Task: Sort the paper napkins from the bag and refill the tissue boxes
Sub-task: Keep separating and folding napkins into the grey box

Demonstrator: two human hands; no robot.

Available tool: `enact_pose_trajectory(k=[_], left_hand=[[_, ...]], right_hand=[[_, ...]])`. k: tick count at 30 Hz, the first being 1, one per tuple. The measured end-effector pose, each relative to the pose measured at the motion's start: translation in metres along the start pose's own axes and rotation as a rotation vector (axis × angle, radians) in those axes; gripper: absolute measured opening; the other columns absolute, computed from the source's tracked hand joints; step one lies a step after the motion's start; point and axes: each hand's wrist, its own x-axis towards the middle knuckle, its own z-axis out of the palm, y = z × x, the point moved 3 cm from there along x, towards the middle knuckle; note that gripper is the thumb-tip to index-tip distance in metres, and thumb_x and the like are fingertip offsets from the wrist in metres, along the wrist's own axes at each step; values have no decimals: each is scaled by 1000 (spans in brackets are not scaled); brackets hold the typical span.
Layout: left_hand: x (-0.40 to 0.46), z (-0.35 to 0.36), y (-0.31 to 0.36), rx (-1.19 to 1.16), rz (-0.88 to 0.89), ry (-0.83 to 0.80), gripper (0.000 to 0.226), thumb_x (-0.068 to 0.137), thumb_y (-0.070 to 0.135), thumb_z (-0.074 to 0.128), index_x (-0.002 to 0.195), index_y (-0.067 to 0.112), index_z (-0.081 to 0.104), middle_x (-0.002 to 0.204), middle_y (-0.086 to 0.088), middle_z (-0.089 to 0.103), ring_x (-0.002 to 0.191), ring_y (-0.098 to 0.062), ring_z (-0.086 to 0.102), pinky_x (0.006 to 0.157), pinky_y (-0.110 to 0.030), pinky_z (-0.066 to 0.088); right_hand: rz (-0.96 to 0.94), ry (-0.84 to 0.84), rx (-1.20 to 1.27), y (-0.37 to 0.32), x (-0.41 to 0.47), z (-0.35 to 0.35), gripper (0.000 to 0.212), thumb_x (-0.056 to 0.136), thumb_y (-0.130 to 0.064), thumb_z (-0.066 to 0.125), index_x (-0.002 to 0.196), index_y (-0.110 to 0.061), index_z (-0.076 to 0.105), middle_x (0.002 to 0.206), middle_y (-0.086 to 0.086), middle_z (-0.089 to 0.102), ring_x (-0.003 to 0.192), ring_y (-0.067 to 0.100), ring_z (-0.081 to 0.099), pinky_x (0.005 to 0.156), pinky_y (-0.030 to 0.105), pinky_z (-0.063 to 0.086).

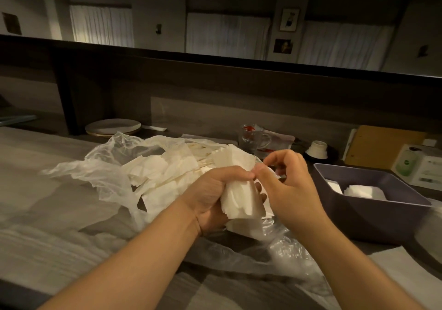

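Two bare hands work over the counter: the left hand [210, 197] grips one stack of white paper napkins [241, 202], the right hand [289, 185] pinches its top edge. Behind lies one plastic bag [105, 166] of napkins; one purple tissue box [366, 204] sits to the right, its label unreadable.

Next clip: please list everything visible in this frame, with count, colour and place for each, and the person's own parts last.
plastic bag: one, clear, spread open on the counter, left of centre.
loose napkins: a pile, white, inside the bag.
napkin stack: one, white, in the left hand.
box: one, grey-purple, right, holding a few white napkins.
plates: small stack, pale, far left of centre.
glass mug: one, clear, far centre.
small cup: one, white, upside down, far right.
cardboard: one, brown, far right.
carton: one, white with green, right edge.
left hand: grips the stack.
right hand: pinches the stack's top edge.
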Motion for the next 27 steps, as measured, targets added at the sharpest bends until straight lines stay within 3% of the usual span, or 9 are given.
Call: enact_pose_trajectory(k=[2,3,5,8,12,16,21,24,27], left_hand=[[-2,2,3,-12,61,57,26,83,5,57,91,9,82,80,-13,74,72,-25,74,67,-42,64],[-4,5,4,-22,88,63,31,81,6,55,102,8,76,78,-12,75,71,-26,75,65,-42,62],[-9,13,2,-22,90,65,37,76,8,52,110,14,63,70,-10,74,68,-27,72,63,-40,59],[-16,30,-6,49,48,43,22,83,12,50,103,18,57,63,-8,72,62,-25,69,66,-36,53],[-9,49,-27,274,-16,-61,66,57,25,71,122,20,63,102,-10,73,97,-30,68,84,-44,57],[-3,65,-40,525,124,-19,66,79,19,85,133,41,55,124,5,68,115,-18,67,91,-34,60],[-3,94,-57,862,155,-26,86,73,29,92,139,52,42,139,20,54,125,-9,55,102,-29,54],[5,113,-74,995,151,-45,76,78,34,89,140,48,46,134,26,57,119,-4,59,101,-28,54],[14,121,-87,1006,146,-27,50,86,32,83,126,51,59,120,26,66,109,2,65,93,-26,58]], right_hand=[[122,-37,105,-9,-3,-2,23,91,-41,72,101,-27,56,107,6,62,81,11,59,62,18,53],[189,-101,114,-14,-6,-2,28,90,-44,73,105,-27,56,106,6,65,81,10,61,61,18,53],[317,-235,153,-19,-15,-4,35,88,-47,74,114,-33,54,109,-5,68,91,9,68,70,23,60],[435,-310,278,-17,-33,-16,36,89,-45,71,122,-35,60,114,-8,73,105,17,71,92,42,61],[439,-266,361,-10,-55,-50,24,95,-33,68,118,-36,66,106,-11,77,100,15,73,80,33,61],[251,-205,-48,-10,-65,-97,28,93,-34,71,116,-46,60,108,-19,70,97,4,68,77,23,58],[104,-365,-624,-10,-70,-151,33,88,-40,77,114,-49,60,98,-26,64,92,-2,62,75,18,53],[94,-394,-718,1,-75,-170,45,83,-48,80,123,-49,60,108,-26,66,99,-2,62,88,26,57],[141,-275,-616,17,-86,-184,64,82,-50,81,136,-51,47,120,-25,61,108,1,59,95,25,54]])
